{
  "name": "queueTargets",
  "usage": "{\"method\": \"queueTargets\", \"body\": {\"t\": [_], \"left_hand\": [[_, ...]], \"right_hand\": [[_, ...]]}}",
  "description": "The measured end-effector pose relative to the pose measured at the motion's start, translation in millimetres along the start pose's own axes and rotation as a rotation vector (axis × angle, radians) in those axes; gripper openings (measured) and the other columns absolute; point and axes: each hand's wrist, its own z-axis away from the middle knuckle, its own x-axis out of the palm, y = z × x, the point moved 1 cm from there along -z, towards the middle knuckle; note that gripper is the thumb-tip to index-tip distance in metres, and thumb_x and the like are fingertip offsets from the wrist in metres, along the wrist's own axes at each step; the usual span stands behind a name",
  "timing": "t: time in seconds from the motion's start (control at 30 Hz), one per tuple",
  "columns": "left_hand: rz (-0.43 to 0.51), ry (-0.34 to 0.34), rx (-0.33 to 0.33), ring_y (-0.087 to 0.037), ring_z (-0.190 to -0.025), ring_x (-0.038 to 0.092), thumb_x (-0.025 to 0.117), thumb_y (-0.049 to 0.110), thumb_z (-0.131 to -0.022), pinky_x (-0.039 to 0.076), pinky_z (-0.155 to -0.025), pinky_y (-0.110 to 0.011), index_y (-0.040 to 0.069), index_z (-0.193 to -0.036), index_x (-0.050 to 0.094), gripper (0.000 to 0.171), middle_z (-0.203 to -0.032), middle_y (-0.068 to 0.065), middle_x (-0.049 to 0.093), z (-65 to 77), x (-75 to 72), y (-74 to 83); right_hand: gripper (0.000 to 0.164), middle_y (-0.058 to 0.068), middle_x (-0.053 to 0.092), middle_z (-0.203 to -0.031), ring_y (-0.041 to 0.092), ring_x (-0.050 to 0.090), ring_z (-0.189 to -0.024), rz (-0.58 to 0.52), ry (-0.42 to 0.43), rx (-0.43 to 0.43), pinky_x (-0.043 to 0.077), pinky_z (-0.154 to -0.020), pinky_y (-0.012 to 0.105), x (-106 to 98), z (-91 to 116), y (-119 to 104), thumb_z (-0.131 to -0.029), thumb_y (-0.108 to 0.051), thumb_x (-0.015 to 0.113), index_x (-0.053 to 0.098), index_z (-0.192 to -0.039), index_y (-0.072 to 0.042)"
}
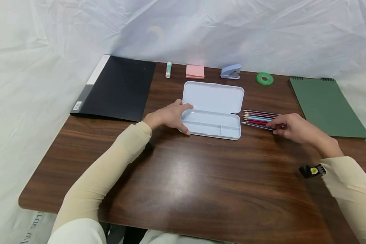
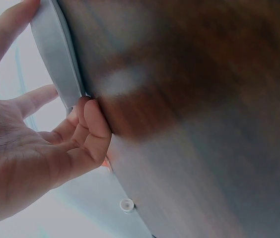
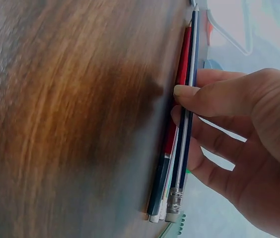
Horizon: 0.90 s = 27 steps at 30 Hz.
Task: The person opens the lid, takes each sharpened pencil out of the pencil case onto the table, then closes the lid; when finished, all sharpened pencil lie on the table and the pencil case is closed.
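Note:
A white pencil case (image 1: 201,129) lies on the table with its lid (image 1: 213,97) raised, showing a long section and smaller compartments. My left hand (image 1: 173,116) grips its left end, thumb at the front edge and forefinger near the hinge. The left wrist view shows the case's side (image 2: 60,49) between that hand's thumb and fingers. To the right of the case, several pencils (image 1: 256,118) lie side by side, tips pointing left. My right hand (image 1: 296,128) pinches the nearest, a dark blue pencil (image 3: 187,114) with an eraser end, beside a red pencil (image 3: 183,57).
A black folder (image 1: 119,88) lies at the left, a green spiral pad (image 1: 330,106) at the right. Along the back are a glue stick (image 1: 168,69), pink sticky notes (image 1: 195,71), a blue stapler (image 1: 230,72) and green tape (image 1: 264,78). White sheeting (image 1: 201,30) hangs behind.

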Motion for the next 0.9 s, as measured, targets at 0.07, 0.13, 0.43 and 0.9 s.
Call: {"method": "queueTargets", "body": {"t": [0.07, 0.13, 0.43, 0.9], "left_hand": [[-0.001, -0.002, 0.004, -0.027, -0.117, 0.047, 0.086, 0.043, -0.075, 0.044, -0.098, -0.043, 0.023, -0.156, 0.031, 0.101, -0.138, -0.014, 0.035, -0.8, 0.4, -0.6], [-0.002, -0.004, 0.006, -0.027, -0.118, 0.046, 0.086, 0.043, -0.075, 0.044, -0.098, -0.043, 0.023, -0.156, 0.030, 0.101, -0.138, -0.014, 0.035, -1.3, 0.5, -1.1], [-0.005, -0.002, 0.008, -0.026, -0.117, 0.046, 0.087, 0.042, -0.075, 0.044, -0.099, -0.042, 0.023, -0.157, 0.030, 0.101, -0.137, -0.014, 0.035, -0.8, -0.6, -0.5], [-0.003, 0.001, 0.011, -0.026, -0.114, 0.047, 0.086, 0.043, -0.075, 0.044, -0.097, -0.041, 0.023, -0.157, 0.030, 0.102, -0.135, -0.014, 0.035, -1.3, -0.5, -1.5]], "right_hand": [[0.029, 0.013, 0.072, -0.108, 0.023, 0.066, -0.088, 0.009, 0.000, 0.009, 0.049, -0.065, 0.030, 0.4, -0.6, -0.3, -0.084, 0.008, 0.069, 0.076, -0.108, -0.007], [0.029, 0.012, 0.072, -0.107, 0.024, 0.067, -0.089, 0.011, 0.004, 0.020, 0.049, -0.065, 0.030, 0.9, -0.6, -0.4, -0.084, 0.008, 0.069, 0.076, -0.107, -0.007], [0.029, 0.012, 0.072, -0.104, 0.027, 0.069, -0.089, 0.026, 0.021, 0.010, 0.050, -0.064, 0.030, 5.1, 0.9, 2.7, -0.084, 0.009, 0.069, 0.075, -0.109, -0.003], [0.047, 0.010, 0.071, -0.093, 0.028, 0.067, -0.085, 0.035, 0.031, 0.094, 0.051, -0.067, 0.038, 7.0, 5.9, 10.4, -0.084, 0.010, 0.068, 0.061, -0.130, 0.004]]}}
